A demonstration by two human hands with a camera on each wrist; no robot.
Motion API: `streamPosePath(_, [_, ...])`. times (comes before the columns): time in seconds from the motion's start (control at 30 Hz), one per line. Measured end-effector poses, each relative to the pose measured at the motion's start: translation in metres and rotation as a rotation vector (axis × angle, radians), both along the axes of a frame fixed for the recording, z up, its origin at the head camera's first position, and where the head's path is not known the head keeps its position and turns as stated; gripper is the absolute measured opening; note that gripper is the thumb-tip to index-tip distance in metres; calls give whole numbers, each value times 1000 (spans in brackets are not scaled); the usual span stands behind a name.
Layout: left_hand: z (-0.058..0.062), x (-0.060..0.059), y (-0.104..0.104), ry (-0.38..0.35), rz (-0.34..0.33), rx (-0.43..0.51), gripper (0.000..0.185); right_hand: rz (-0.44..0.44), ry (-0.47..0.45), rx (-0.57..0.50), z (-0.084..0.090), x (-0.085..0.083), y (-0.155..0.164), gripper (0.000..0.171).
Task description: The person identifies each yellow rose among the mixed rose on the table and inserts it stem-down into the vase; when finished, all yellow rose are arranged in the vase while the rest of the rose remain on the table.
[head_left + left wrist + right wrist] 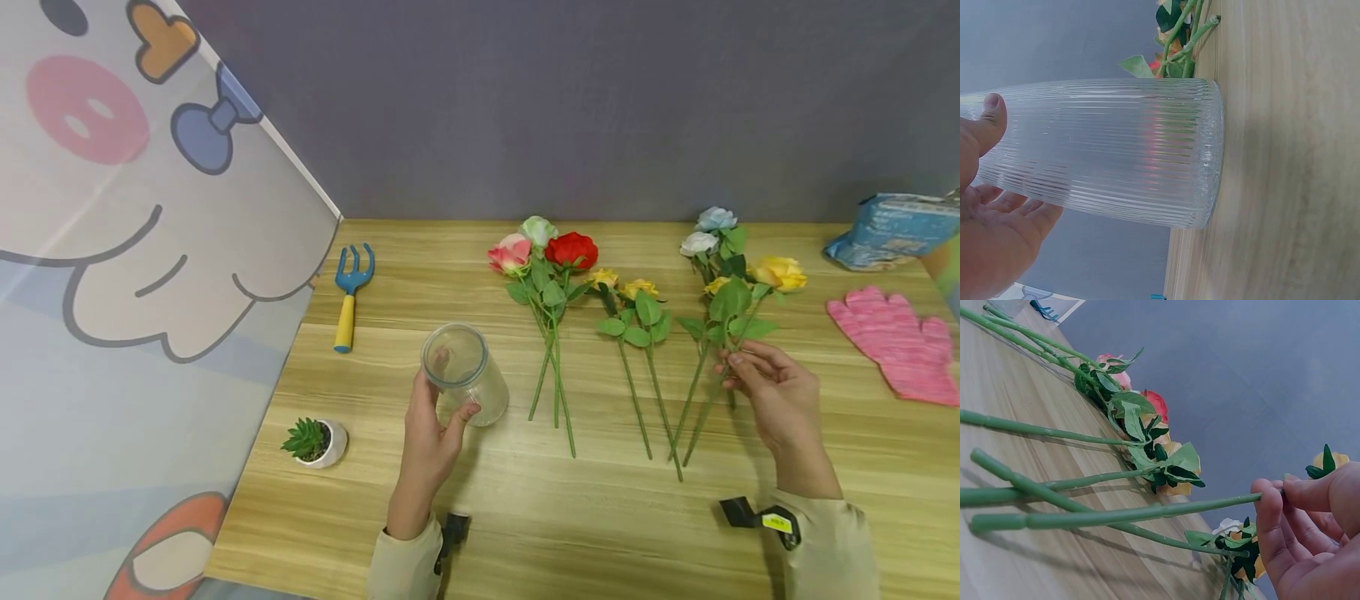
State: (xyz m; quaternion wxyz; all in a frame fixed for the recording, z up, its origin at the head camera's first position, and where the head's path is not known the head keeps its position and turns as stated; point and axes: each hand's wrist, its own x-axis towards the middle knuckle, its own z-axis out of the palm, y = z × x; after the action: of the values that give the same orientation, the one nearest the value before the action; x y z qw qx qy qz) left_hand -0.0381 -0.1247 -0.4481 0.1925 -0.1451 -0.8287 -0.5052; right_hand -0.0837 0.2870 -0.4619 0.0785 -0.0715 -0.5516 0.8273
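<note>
The left hand point(429, 433) grips the ribbed glass vase point(467, 374), thumb and fingers curled round its wall. The left wrist view shows the vase base flat on the wooden table point(525, 517), near the left of the flower rows. The vase is empty; no water or stem shows in it.

The right hand point(772, 392) pinches one rose stem point(1147, 512) between thumb and fingertips point(1269, 515), in the right-hand bunch of yellow, white and pale blue roses point(731, 267). The right wrist view shows this stem raised off the table at the gripped end.

Judged step: one stem is being picked while the vase is steadied. The next move calls for lifting the stem clear of its neighbours, turning its cut end down and aligning it over the vase mouth.

The small white pot point(327, 442) at near left holds a green succulent. The red and pink rose bunch point(551, 250) and the yellow rose pair point(630, 292) lie between the hands, untouched.
</note>
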Motion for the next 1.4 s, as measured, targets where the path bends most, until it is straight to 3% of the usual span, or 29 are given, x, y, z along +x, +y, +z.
streamPosePath(0.23, [0,1,0,-9,3,-4,81,-34,-23,-50,1,0,1,22])
streamPosePath(0.47, [0,1,0,-22,8,-1,81,-58,11,-152,0,0,1,22])
streamPosePath(1.0, [-2,1,0,0,-1,14,79,-88,-22,-208,2,-1,3,19])
streamPosePath(1.4, [1,2,1,-27,17,-3,82,-125,-7,-266,6,1,4,13])
